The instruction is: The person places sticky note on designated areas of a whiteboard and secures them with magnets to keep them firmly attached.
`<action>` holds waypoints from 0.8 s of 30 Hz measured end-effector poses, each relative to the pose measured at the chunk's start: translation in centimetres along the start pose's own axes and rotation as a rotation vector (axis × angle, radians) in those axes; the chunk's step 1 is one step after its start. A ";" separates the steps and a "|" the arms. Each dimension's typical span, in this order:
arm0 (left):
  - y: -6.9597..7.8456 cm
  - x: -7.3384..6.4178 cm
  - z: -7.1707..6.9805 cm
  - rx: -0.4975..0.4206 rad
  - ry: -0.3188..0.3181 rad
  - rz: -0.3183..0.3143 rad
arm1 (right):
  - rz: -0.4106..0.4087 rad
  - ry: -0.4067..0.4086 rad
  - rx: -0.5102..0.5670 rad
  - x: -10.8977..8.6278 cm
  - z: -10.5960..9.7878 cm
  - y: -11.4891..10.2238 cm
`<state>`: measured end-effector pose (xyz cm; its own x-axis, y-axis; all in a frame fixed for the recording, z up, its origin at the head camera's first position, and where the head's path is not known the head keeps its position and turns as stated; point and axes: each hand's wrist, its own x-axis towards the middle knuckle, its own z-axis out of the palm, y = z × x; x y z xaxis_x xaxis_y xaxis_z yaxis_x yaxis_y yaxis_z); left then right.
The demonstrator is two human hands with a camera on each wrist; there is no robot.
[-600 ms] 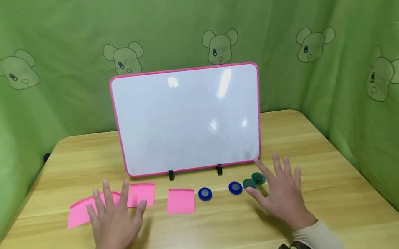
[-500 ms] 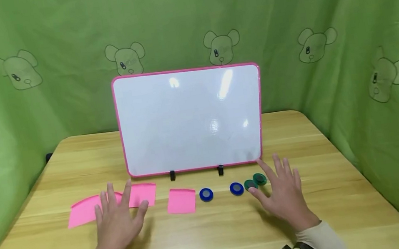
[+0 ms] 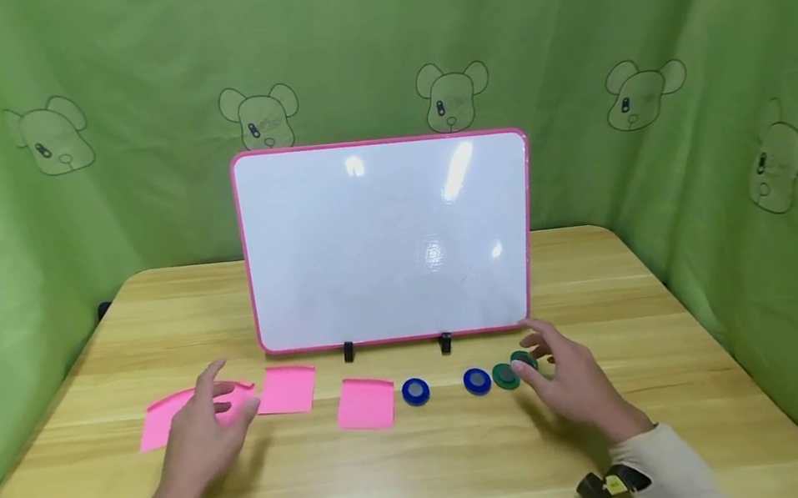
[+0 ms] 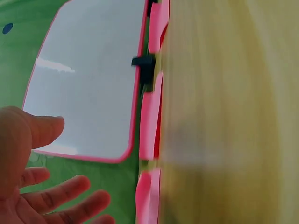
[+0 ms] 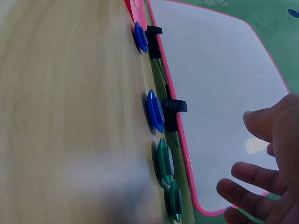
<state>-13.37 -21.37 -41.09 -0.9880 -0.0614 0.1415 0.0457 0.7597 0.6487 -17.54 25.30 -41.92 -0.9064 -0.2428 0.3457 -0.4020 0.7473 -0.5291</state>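
My left hand [image 3: 201,443] hovers over pink sticky paper [image 3: 160,423] at the left of the table, partly covering it. Its fingers are loosely bent and hold nothing; the left wrist view shows thumb and fingers [image 4: 70,193] apart. Two more pink sticky notes [image 3: 287,390] [image 3: 366,405] lie further right. My right hand [image 3: 574,384] is above two green round magnets [image 3: 505,376] [image 3: 522,361], its thumb overlapping one in the head view. In the right wrist view its fingers [image 5: 252,198] are apart, gripping nothing. Two blue round magnets [image 3: 415,391] [image 3: 477,382] lie left of the green ones.
A pink-framed whiteboard [image 3: 390,242] stands behind the notes and magnets on black feet [image 3: 445,344]. All sit on a wooden table [image 3: 370,488]. Green curtains [image 3: 340,29] with bear drawings surround the back and sides.
Both hands have turned from palms down with spread fingers to a more sideways pose with looser, bent fingers. The left hand has shifted a little left. Notes and magnets have stayed put.
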 end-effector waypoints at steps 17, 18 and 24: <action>-5.0 3.2 -4.4 0.109 -0.175 -0.100 | -0.039 -0.173 -0.015 3.2 0.1 0.3; -5.3 3.3 -4.5 0.113 -0.178 -0.105 | -0.041 -0.180 -0.011 3.3 0.2 0.3; -6.3 3.5 -5.0 0.148 -0.206 -0.127 | -0.078 -0.235 -0.016 3.5 0.9 0.2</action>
<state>-16.41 -29.64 -40.97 -0.9942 -0.0410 -0.0992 -0.0878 0.8415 0.5330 -20.89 24.05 -41.47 -0.8788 -0.4358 0.1943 -0.4714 0.7298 -0.4952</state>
